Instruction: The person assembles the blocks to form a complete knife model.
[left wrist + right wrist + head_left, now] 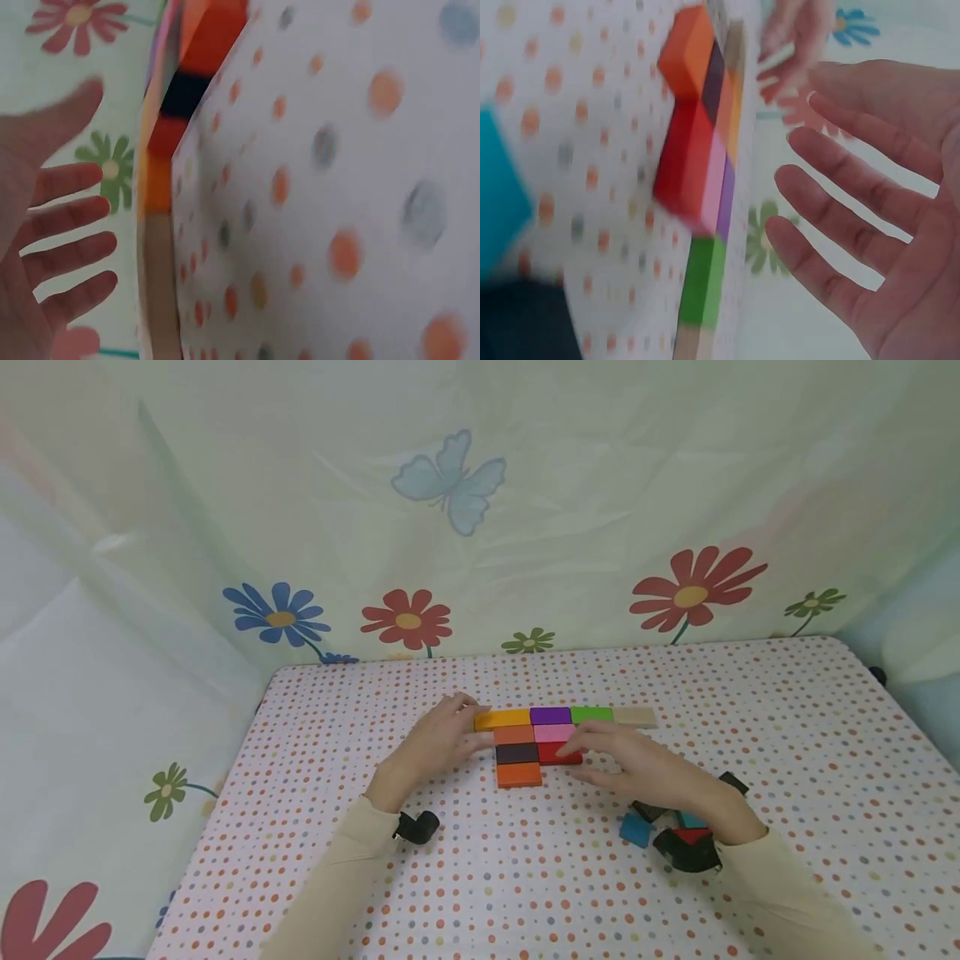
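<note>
On the dotted counter (487, 893) we see joined blocks lying between our hands. The back row runs, from our left, yellow block (504, 720), purple block (551, 716), green block (592, 715) and beige block (635, 717); the left wrist view adds a wooden block (159, 285) beyond the yellow one. In front of that row sit the rear orange block (513, 735) and the pink block (552, 733) side by side, then the black block (517, 753) and the red block (550, 756), with the front orange block (519, 776) nearest us.

Our left hand (433, 743) is at the yellow block's left end, its grip spread, fingers nearly straight and thumb apart, with hold of nothing. Our right hand (648, 768) reaches over the red block's right side; its grip is also wide, fingers parted and nothing held. We cannot tell whether either hand touches a block.

Under and beside the right wrist lie loose pieces: a blue block (636, 830), a teal block (690, 820) and some dark ones. Each wrist wears a black strap. Behind the counter hangs a pale curtain (570, 468) with flowers and a butterfly (452, 483).
</note>
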The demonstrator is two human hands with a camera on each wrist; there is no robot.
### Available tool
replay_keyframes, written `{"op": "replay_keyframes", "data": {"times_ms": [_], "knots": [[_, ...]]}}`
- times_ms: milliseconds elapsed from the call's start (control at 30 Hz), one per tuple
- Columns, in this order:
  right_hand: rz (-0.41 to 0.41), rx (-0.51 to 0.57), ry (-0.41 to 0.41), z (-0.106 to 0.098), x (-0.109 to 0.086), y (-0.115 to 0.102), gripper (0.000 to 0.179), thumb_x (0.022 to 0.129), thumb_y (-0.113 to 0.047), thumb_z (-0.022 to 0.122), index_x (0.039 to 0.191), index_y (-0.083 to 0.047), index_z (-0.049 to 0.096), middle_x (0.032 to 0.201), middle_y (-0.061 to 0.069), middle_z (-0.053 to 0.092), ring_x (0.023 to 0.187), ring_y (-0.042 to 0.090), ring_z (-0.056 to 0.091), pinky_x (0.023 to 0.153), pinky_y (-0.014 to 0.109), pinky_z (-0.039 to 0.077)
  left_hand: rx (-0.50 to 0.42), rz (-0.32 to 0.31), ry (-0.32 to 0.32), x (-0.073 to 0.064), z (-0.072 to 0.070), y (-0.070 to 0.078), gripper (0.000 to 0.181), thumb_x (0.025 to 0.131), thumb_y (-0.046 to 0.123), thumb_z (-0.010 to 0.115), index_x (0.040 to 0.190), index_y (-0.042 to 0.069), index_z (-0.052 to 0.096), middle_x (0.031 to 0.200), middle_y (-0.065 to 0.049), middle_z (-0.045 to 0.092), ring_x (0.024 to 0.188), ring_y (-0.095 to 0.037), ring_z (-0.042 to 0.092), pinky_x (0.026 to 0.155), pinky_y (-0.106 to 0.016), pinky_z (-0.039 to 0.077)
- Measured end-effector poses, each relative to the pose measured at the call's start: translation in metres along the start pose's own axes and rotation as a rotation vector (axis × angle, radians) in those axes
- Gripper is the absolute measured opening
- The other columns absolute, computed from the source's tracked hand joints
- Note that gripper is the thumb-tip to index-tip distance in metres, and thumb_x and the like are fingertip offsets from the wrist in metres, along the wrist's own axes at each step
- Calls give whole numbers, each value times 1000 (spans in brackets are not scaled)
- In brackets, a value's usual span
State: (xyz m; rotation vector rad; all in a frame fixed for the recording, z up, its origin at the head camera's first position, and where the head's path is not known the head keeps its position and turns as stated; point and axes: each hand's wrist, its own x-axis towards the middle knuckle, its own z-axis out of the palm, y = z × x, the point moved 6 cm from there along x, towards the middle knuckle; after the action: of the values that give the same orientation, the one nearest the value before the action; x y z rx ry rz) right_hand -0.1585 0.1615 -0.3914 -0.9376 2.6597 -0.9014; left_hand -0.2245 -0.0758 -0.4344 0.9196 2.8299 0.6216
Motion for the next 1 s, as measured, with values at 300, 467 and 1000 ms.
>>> {"op": "replay_keyframes", "data": {"times_ms": [300,467,1000], "knots": [[82,-60,-112,-11,-32,39,33,86,-15,88,117,-18,76,118,-2,64,109,22,60,89,46,57,129,53,-163,5,32,31,96,88,66,74,161,12,41,167,-9,33,153,-28,31,125,-43,27],[108,-68,-206,-1,-51,55,37,80,-14,92,112,-22,75,117,-5,64,109,23,60,90,46,58,161,41,-173,7,34,31,97,87,69,73,161,14,42,168,-7,33,153,-26,31,125,-43,26],[157,-110,-232,-2,-56,66,34,80,-2,89,106,-20,79,113,-2,67,106,25,63,91,52,58,152,67,-189,7,32,30,94,89,66,73,161,13,42,168,-9,33,153,-29,31,124,-42,29]]}}
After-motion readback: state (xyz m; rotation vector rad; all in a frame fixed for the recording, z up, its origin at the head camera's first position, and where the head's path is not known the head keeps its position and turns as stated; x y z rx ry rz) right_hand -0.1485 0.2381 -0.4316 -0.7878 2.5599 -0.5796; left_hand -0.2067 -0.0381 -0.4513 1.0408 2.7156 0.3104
